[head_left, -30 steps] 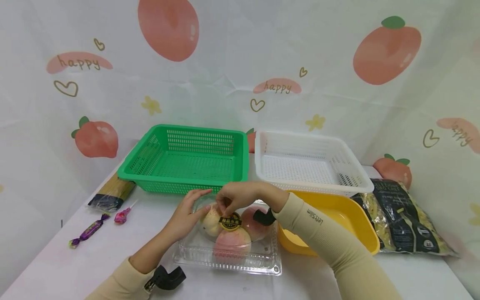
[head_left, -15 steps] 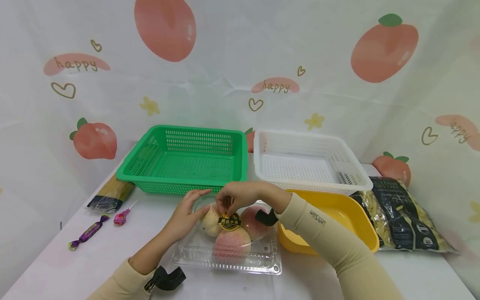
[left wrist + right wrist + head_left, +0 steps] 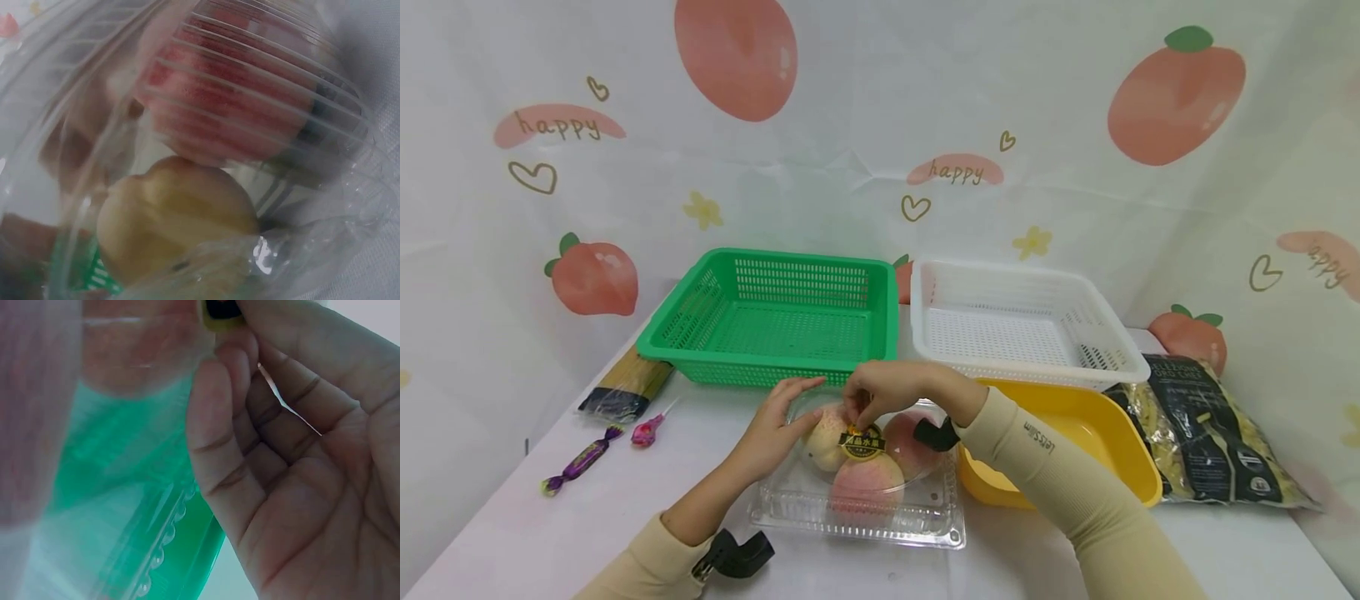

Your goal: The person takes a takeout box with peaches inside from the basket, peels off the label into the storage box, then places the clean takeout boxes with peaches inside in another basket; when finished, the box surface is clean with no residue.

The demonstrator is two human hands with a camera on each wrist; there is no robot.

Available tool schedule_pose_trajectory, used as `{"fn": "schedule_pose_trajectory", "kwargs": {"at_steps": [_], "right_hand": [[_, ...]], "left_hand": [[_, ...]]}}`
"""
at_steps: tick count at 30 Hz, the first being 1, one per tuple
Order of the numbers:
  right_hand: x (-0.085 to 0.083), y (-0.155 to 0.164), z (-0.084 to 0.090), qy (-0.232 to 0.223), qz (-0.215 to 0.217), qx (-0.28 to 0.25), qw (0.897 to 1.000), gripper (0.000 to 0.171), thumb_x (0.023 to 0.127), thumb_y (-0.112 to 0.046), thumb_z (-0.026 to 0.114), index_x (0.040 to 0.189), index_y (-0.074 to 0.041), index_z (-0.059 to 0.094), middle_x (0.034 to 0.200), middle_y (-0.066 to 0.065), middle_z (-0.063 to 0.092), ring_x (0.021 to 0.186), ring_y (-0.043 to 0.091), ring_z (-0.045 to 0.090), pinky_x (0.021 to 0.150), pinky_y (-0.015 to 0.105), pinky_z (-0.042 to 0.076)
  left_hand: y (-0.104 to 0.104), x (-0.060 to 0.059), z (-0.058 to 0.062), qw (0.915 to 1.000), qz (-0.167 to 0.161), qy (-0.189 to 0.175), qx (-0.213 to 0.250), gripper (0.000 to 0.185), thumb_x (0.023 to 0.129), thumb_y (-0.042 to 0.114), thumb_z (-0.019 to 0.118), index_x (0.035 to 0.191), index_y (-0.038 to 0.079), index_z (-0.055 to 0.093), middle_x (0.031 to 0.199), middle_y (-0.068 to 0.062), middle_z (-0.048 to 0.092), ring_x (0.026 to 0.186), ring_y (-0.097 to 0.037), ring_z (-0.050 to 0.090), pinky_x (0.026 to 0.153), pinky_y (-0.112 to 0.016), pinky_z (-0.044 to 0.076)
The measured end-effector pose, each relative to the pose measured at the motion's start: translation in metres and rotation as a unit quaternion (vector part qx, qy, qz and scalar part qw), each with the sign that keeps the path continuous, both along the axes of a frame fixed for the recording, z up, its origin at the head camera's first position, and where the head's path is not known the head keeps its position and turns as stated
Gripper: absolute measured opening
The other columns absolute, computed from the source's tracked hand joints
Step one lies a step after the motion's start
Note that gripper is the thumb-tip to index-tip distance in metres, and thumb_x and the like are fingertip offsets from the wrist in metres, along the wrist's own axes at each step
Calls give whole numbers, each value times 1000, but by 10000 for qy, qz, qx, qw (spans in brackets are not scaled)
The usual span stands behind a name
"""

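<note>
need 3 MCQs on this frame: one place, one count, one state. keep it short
1. Where does the yellow tub stand?
A. inside the green basket
B. in front of the white basket, right of the clear box
C. on the pasta bag

2. How many wrapped sweets lie on the table left of the clear box?
A. two
B. four
C. none

3. What is the right hand doing?
A. lying flat on the table
B. holding a sweet
C. pinching the black and gold sticker on the box lid

Key:
1 B: the tub sits just before the white basket, beside the box.
2 A: a purple sweet and a pink sweet show in the head view.
3 C: its fingertips meet at the sticker, while the left hand rests on the lid.
</note>
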State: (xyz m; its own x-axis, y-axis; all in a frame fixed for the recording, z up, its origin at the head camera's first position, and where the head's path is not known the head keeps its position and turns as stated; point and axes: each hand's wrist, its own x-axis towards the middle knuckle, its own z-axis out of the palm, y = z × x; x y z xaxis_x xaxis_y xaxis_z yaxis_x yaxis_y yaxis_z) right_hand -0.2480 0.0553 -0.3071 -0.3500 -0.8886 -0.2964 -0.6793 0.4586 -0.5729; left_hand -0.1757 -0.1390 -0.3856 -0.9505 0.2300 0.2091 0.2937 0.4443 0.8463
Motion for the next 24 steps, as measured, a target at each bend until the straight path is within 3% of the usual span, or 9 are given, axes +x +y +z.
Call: {"fn": "schedule_pose_trajectory", "kwargs": {"at_steps": [17, 24], "right_hand": [[-2, 1, 0, 172, 437, 104, 9988, 9, 88, -6, 62, 81, -4, 57, 74, -2, 57, 66, 0, 46, 63, 13, 42], [-2, 2, 0, 143, 397, 171, 9990, 10, 89, -8, 61, 81, -5, 56, 73, -5, 54, 66, 1, 46, 64, 14, 40]], "left_hand": [[0, -1, 0, 10000, 6, -8, -3, 42, 93, 15, 57, 134, 8, 49, 133, -17, 43, 129, -38, 36, 100, -62, 32], [0, 0, 0, 10000, 5, -56, -21, 43, 93, 16, 57, 134, 8, 48, 133, -16, 43, 130, -38, 36, 100, -62, 32]]}}
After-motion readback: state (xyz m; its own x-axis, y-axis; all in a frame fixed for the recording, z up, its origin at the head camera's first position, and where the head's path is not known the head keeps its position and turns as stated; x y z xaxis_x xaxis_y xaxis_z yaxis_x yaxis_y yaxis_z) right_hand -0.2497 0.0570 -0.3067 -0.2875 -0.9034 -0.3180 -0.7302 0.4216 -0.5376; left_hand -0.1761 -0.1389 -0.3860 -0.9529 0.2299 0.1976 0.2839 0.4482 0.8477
